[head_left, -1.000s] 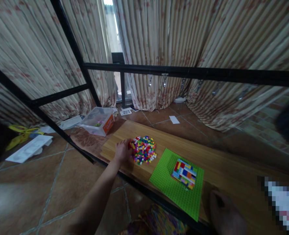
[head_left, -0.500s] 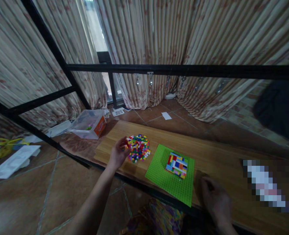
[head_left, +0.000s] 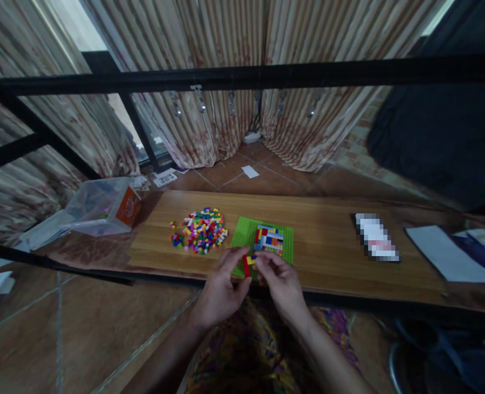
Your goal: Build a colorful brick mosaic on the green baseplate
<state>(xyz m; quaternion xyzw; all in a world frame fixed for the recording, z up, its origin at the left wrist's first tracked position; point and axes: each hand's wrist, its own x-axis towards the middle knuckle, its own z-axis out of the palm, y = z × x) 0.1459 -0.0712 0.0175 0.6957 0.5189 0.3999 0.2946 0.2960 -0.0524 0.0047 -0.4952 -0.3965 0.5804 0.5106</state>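
The wooden tabletop (head_left: 328, 241) carries the green baseplate (head_left: 242, 231). Above its near edge the person's left hand (head_left: 221, 290) and right hand (head_left: 282, 280) nearly meet. Left of the baseplate spreads the brick pile (head_left: 205, 231); on the baseplate sits the patterned block (head_left: 269, 239), which a dropped knuckle could knock. Over the baseplate's near edge, the left pinches a red brick (head_left: 246, 267), the right a yellow brick (head_left: 250, 260) touching it; uneven pressure could spring either loose.

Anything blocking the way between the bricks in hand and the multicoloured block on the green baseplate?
Nothing visible does. The left hand pinches a red brick and the right hand touches a yellow brick, on the near side of the multicoloured block on the green baseplate. The brick pile lies to the left.
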